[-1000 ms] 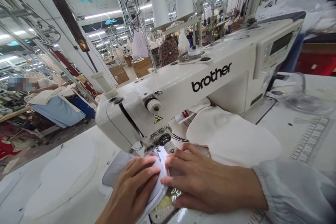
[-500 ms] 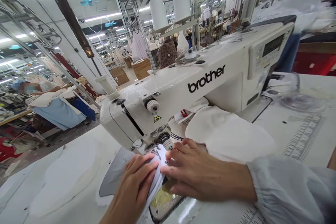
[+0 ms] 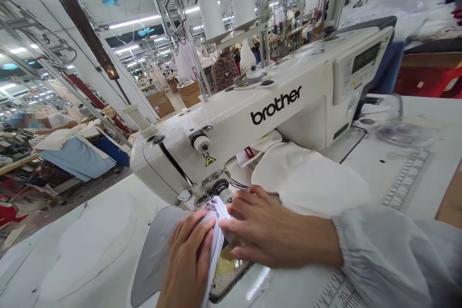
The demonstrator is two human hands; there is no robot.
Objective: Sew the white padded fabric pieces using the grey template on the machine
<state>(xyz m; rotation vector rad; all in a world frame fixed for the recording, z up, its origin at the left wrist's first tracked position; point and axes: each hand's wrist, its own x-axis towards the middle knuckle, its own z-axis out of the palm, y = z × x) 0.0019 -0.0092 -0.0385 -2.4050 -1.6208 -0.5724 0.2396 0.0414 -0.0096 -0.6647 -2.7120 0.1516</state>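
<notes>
A grey and white layered fabric piece [image 3: 151, 255] lies at the needle end of a white sewing machine [image 3: 231, 110], its edge by the presser foot [image 3: 210, 206]. My left hand [image 3: 189, 250] rests over this piece, fingers close together and bent down onto its edge, just in front of the needle area. On the other side of that edge is my right hand [image 3: 274, 231], its fingers apart and the tips at the fabric's edge beside the foot. The thumb of the right hand sits lower, away from the index finger. The needle itself is too small to make out.
Behind my right hand, a white fabric piece [image 3: 306, 175] lies under the machine arm. Pale rounded pieces [image 3: 90, 240] are at the left. Thread cones [image 3: 211, 14] stand above the machine. A clear plastic dish [image 3: 404, 132] and printed ruler [image 3: 407, 180] are at the right.
The grey part of the fabric piece has swung toward me, and more of it shows left of my left hand. My hands stay beside the presser foot; the view has shifted slightly.
</notes>
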